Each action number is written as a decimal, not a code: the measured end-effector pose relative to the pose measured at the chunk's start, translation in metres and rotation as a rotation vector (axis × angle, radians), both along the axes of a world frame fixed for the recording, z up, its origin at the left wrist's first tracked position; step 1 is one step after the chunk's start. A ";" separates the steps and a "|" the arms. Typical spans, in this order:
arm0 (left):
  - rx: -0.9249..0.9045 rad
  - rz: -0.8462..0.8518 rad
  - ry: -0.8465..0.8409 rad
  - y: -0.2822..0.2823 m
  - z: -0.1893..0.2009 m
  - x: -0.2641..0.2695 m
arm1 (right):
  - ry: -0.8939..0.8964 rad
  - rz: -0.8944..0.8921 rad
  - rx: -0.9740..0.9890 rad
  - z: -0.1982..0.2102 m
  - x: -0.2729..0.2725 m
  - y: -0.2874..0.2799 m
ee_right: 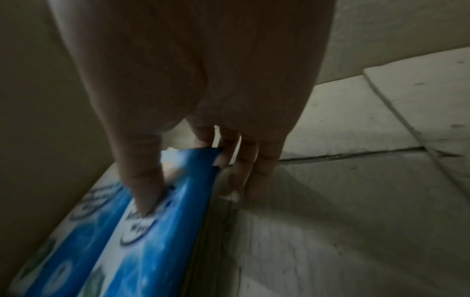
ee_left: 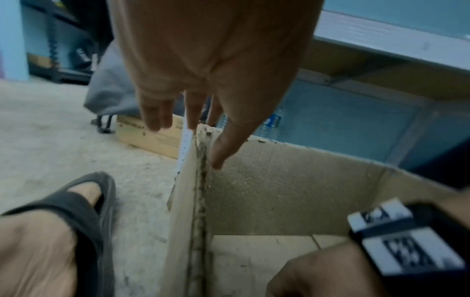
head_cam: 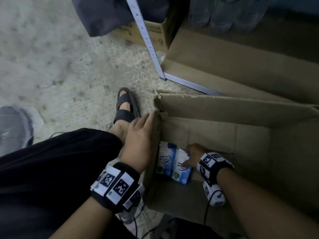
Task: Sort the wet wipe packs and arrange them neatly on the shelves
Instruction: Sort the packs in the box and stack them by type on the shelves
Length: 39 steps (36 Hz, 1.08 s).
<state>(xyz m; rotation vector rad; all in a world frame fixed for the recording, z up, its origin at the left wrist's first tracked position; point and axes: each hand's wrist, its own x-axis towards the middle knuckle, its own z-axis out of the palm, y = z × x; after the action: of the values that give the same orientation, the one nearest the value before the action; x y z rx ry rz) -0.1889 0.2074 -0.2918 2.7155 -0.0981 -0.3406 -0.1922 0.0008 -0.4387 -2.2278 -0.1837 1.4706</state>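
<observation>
Two blue-and-white wet wipe packs lie side by side at the bottom of an open cardboard box, against its left wall. My right hand reaches down into the box and pinches the nearer wet wipe pack, thumb on its face and fingers round its right edge. The second pack lies next to it, untouched. My left hand rests with straight fingers on the box's torn left wall, holding nothing.
A white metal shelf upright and its base rail stand just beyond the box, with flattened cardboard and water bottles behind. Another small carton sits under a dark bag. My sandalled foot stands on the concrete floor at the left.
</observation>
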 end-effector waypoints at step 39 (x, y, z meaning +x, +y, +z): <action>0.275 -0.226 0.805 -0.066 -0.117 0.006 | 0.083 -0.245 -0.015 0.017 -0.003 -0.120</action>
<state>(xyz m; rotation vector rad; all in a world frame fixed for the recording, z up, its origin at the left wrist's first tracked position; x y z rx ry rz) -0.1827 0.1411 -0.4087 2.5979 -0.1329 -1.5676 -0.1950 -0.1194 -0.4216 -2.1091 0.1239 1.4296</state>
